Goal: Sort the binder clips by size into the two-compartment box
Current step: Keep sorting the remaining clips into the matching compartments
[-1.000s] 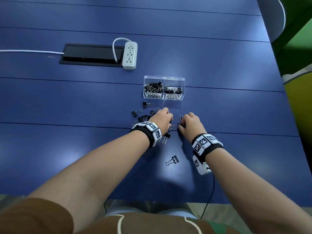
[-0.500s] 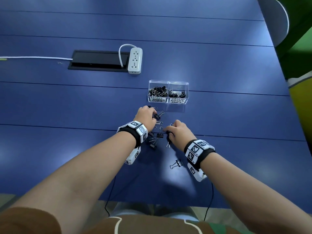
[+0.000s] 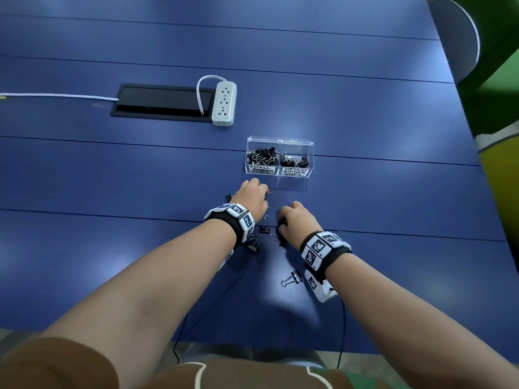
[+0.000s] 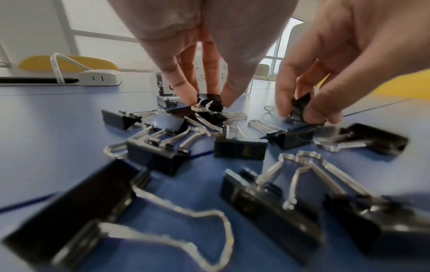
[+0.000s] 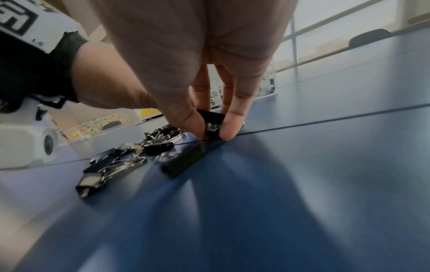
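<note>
Black loose clips between hands and clear box.

Black binder clips lie scattered mid-table; the clear two-compartment box beyond holds sorted clips.

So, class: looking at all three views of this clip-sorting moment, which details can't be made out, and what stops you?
- Head view: clips under the left hand, hidden by its back.
- Left wrist view: the box labels, blocked by fingers.
- Right wrist view: size of the clip pinched by the right hand, blurred.
- Left wrist view: nearest clip, cut off.
</note>
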A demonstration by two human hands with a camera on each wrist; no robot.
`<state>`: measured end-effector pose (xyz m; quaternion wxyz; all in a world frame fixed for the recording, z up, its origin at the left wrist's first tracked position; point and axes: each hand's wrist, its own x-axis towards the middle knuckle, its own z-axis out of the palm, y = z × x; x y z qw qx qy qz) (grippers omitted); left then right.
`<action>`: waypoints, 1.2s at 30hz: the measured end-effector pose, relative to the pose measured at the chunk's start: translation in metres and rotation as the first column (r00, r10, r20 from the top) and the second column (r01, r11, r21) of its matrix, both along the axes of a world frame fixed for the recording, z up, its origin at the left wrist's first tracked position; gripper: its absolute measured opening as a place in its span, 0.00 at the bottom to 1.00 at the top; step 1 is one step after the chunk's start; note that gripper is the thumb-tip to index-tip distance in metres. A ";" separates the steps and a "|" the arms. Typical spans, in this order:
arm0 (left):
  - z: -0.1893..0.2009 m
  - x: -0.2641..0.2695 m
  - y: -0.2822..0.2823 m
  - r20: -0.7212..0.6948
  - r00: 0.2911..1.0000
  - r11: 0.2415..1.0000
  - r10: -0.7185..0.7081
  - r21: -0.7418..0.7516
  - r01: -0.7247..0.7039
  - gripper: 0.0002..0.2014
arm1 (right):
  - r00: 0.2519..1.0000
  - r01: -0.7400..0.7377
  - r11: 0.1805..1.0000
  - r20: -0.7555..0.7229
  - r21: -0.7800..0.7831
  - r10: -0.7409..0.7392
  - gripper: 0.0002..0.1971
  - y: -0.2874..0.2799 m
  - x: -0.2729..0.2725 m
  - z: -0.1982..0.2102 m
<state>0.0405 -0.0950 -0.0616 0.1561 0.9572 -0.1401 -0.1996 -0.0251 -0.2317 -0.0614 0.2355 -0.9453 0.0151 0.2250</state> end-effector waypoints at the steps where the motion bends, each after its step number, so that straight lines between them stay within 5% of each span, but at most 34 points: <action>1: -0.001 0.000 0.000 0.002 1.000 1.000 -0.013 0.006 0.013 0.13 | 1.000 0.026 0.999 -0.001 0.030 -0.026 0.10 -0.003 0.002 0.003; 6: -0.001 0.003 0.000 -0.001 0.998 0.998 -0.059 0.017 0.059 0.12 | 0.940 0.314 0.901 0.034 0.300 -0.339 0.03 -0.019 0.023 0.025; 9: 0.002 0.004 0.000 -0.017 0.999 0.999 -0.046 -0.006 0.046 0.11 | 0.875 0.404 0.812 0.081 0.422 -0.478 0.07 -0.029 0.053 0.045; 16: 0.018 0.006 -0.013 0.056 0.997 0.982 -0.052 -0.180 0.062 0.09 | 0.897 0.319 0.881 0.188 0.350 -0.399 0.07 -0.045 0.113 0.055; 23: 0.048 0.044 -0.041 0.210 0.974 0.958 -0.080 -0.253 0.134 0.08 | 0.874 0.343 0.894 0.250 0.289 -0.416 0.10 -0.057 0.083 0.044; 26: 0.050 0.065 -0.057 0.215 0.966 0.960 -0.146 -0.204 0.190 0.07 | 0.912 0.280 0.924 0.230 0.262 -0.341 0.10 -0.055 0.043 0.036; 31: 0.040 0.081 -0.075 0.134 0.963 0.968 -0.236 -0.059 0.245 0.08 | 0.996 -0.020 0.968 0.085 0.252 -0.002 0.10 -0.043 -0.041 0.018; 36: 0.037 0.058 -0.070 0.186 0.953 0.947 -0.241 -0.171 0.273 0.08 | 0.978 -0.202 0.955 -0.007 0.219 0.208 0.16 -0.042 -0.093 0.003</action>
